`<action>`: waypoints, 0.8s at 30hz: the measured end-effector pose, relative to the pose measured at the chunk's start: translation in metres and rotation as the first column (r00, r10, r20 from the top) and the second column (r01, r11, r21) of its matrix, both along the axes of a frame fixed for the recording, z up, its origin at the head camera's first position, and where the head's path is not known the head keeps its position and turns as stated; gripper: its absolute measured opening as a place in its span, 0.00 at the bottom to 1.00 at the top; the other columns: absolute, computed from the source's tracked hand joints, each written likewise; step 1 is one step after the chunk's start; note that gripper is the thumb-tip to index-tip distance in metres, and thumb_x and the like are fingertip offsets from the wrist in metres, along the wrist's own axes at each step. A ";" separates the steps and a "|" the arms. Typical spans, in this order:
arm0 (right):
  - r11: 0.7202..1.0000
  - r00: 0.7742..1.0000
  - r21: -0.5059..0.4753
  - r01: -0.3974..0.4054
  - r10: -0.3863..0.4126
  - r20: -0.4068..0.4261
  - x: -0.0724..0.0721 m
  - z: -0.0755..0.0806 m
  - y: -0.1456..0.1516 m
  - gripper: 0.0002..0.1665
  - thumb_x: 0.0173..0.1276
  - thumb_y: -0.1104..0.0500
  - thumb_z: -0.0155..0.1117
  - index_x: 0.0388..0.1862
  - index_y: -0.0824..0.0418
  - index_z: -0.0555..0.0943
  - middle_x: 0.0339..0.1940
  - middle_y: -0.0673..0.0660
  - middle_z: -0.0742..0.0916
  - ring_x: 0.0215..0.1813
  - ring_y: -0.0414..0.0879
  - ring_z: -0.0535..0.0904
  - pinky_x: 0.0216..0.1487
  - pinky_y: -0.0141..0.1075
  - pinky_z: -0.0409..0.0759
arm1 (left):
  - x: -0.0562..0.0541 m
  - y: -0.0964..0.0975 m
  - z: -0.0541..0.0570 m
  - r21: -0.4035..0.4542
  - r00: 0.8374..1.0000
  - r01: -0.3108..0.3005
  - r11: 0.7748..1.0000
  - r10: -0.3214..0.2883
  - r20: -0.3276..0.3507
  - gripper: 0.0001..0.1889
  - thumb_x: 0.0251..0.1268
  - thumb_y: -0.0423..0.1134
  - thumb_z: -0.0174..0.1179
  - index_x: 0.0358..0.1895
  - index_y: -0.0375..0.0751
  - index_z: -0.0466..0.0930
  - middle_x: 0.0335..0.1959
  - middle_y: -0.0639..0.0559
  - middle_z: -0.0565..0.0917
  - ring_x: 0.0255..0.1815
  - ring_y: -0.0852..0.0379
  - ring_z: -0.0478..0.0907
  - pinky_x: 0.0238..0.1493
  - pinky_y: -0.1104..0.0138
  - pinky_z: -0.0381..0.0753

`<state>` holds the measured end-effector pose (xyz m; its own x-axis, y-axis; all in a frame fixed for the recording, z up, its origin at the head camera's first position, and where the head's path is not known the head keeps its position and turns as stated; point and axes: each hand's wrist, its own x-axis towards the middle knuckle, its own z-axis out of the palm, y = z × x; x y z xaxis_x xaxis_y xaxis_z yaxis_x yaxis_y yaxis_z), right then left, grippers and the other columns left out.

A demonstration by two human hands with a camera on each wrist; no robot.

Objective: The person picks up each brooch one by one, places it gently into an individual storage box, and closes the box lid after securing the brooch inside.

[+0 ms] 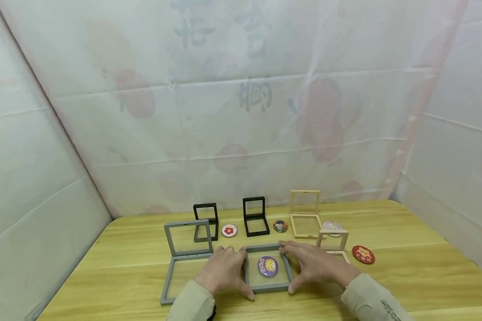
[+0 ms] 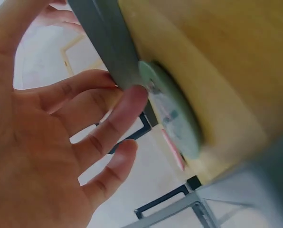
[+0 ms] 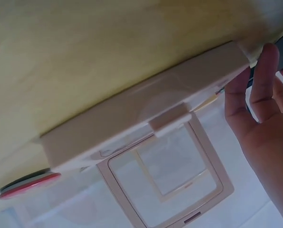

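Observation:
A grey display frame (image 1: 268,286) lies in front of me, its two halves together. In its middle, behind clear film, shows a purple round badge (image 1: 268,266) with a yellow character. My left hand (image 1: 225,272) grips the left side, thumb at the near corner and fingers at the far one. On the right side my right hand (image 1: 317,265) grips it the same way. In the left wrist view, a green-edged round badge (image 2: 172,109) is close beside the left fingers; the left hand hides it in the head view.
An unfolded grey frame (image 1: 167,278) stands at left, partly behind my left sleeve. Unfolded black frames (image 1: 257,233), a cream frame (image 1: 305,191) and a pink frame (image 3: 136,104) stand behind and right. Round badges lie among them, including a red badge (image 1: 363,254) and a flower badge (image 1: 229,230).

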<state>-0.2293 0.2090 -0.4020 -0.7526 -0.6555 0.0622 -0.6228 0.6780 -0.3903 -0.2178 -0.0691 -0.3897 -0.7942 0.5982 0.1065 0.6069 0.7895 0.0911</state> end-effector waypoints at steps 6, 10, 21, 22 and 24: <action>1.000 1.000 0.017 0.000 0.000 0.002 0.000 0.001 0.000 0.56 0.51 0.30 0.76 0.67 0.65 0.74 0.75 0.65 0.71 0.70 0.67 0.70 0.63 0.63 0.71 | 0.001 0.003 0.003 -0.033 1.000 0.000 0.999 -0.001 -0.029 0.52 0.27 0.70 0.80 0.57 0.34 0.84 0.42 0.47 0.88 0.33 0.59 0.76 0.45 0.62 0.73; 0.999 1.000 0.036 0.002 -0.002 -0.017 0.001 0.003 0.001 0.58 0.52 0.29 0.75 0.70 0.67 0.72 0.76 0.65 0.70 0.69 0.67 0.71 0.63 0.63 0.72 | 0.002 0.005 0.006 -0.064 0.998 0.004 0.998 -0.009 -0.065 0.45 0.27 0.70 0.79 0.49 0.40 0.87 0.44 0.52 0.87 0.34 0.59 0.73 0.44 0.64 0.70; 0.998 1.000 0.061 0.006 -0.006 0.001 0.006 0.008 -0.001 0.62 0.52 0.30 0.75 0.73 0.69 0.67 0.77 0.69 0.65 0.68 0.71 0.71 0.61 0.63 0.73 | 0.010 0.004 0.010 -0.156 0.997 0.031 0.987 -0.041 -0.060 0.51 0.37 0.76 0.71 0.65 0.48 0.78 0.61 0.53 0.81 0.54 0.54 0.76 0.61 0.56 0.70; 0.999 1.000 0.047 0.013 -0.013 0.014 0.007 0.010 0.000 0.63 0.52 0.30 0.75 0.74 0.69 0.66 0.78 0.70 0.64 0.67 0.71 0.72 0.61 0.63 0.73 | 0.010 0.004 0.010 -0.151 0.997 0.035 0.988 -0.045 -0.065 0.50 0.39 0.76 0.70 0.66 0.48 0.78 0.62 0.53 0.81 0.56 0.54 0.76 0.62 0.55 0.69; 1.000 0.999 0.013 0.027 -0.027 0.045 0.007 0.013 0.001 0.64 0.52 0.31 0.75 0.76 0.69 0.64 0.77 0.71 0.64 0.62 0.68 0.77 0.56 0.60 0.78 | 0.010 0.005 0.010 -0.132 0.996 0.042 0.990 -0.052 -0.073 0.48 0.45 0.76 0.67 0.66 0.47 0.77 0.63 0.53 0.80 0.58 0.53 0.76 0.64 0.54 0.68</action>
<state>-0.2219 0.2095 -0.3886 -0.7719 -0.6355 0.0201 -0.5864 0.6993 -0.4088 -0.2082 -0.0641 -0.3795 -0.7574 0.6474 0.0847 0.6449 0.7620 -0.0582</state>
